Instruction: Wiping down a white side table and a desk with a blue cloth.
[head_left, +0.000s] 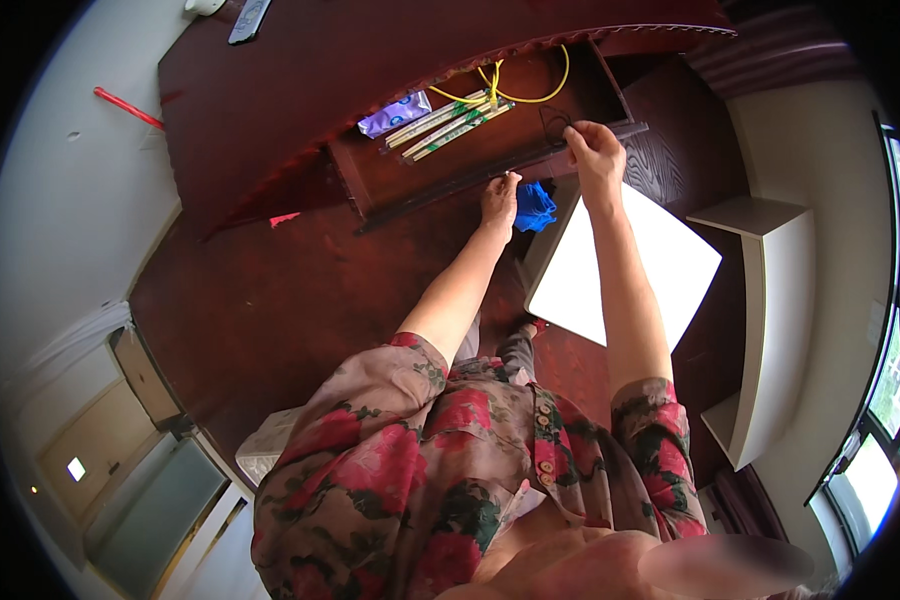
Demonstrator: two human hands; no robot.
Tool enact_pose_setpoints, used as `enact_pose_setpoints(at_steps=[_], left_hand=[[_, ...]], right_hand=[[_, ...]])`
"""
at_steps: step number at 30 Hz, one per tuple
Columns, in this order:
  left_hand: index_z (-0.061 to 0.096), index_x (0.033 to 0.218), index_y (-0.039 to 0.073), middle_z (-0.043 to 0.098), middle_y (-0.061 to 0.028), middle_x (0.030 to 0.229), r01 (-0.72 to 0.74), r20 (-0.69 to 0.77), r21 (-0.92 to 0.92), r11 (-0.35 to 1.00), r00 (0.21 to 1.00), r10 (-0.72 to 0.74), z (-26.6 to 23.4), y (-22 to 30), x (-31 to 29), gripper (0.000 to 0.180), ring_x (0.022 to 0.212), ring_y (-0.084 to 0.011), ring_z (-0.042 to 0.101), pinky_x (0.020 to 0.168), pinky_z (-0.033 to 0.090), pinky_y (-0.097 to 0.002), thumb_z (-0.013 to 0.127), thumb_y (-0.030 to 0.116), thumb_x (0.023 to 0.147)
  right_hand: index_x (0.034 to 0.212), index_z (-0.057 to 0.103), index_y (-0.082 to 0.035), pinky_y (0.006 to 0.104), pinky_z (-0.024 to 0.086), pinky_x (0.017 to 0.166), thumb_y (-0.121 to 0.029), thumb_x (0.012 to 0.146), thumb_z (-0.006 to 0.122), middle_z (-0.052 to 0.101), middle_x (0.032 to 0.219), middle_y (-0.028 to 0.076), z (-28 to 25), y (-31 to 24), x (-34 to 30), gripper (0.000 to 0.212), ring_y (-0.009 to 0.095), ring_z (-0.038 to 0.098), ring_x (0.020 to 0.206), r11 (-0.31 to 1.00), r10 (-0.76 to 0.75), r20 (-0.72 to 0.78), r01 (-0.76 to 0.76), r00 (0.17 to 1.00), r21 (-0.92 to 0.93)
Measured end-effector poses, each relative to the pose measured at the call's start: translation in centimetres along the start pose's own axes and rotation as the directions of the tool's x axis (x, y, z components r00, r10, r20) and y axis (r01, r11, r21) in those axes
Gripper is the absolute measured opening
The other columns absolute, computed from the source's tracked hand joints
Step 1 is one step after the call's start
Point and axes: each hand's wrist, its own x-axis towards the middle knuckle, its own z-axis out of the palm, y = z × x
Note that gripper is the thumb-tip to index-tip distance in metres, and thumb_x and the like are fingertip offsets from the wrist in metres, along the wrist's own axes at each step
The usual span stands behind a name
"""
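My left hand [499,205] is at the front edge of an open drawer [347,190], its fingers pressed together over the rim. A crumpled blue cloth-like bundle [536,206] shows right beside its palm; whether the hand also holds it is unclear. Above the drawer's right end, my right hand [599,160] pinches a thin black cord [547,124] that hangs in a loop. Inside the drawer lie a purple soft packet [395,115], several long slim sticks in clear wrapping [460,132] and a yellow cable [554,92].
The drawer belongs to a dark red wooden desk [300,70] with a phone [249,20] on top. A white square tabletop [610,270] stands under my right forearm. Farther right is a white shelf unit [770,320]. A red stick-like thing [128,107] shows at left.
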Motion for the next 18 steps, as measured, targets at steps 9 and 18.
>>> enact_pose_setpoints(at_steps=[9,18], left_hand=[[0.067,0.097,0.003,0.067,-0.0059,0.097,-0.103,-0.013,0.220,0.970,0.994,0.109,0.7,-0.1,-0.8,0.036,0.094,-0.0149,0.060,0.089,0.044,-0.0305,0.051,0.036,0.098],[0.066,0.099,0.000,0.070,-0.0123,0.097,-0.265,-0.032,0.398,0.878,0.953,0.302,0.7,0.5,2.0,0.044,0.093,-0.0218,0.065,0.085,0.049,-0.0344,0.047,0.039,0.098]], right_hand=[[0.113,0.060,0.007,0.0251,0.052,0.058,-0.012,0.090,0.063,0.067,0.091,0.015,-6.2,6.8,-4.6,0.029,0.015,0.065,0.070,0.986,0.039,-0.102,-0.055,0.994,-0.158],[0.108,0.060,0.006,0.0254,0.049,0.049,-0.009,0.090,0.056,0.067,0.085,0.014,-11.5,21.7,-23.2,0.024,0.016,0.065,0.063,0.912,0.411,-0.073,-0.411,0.909,0.019]])
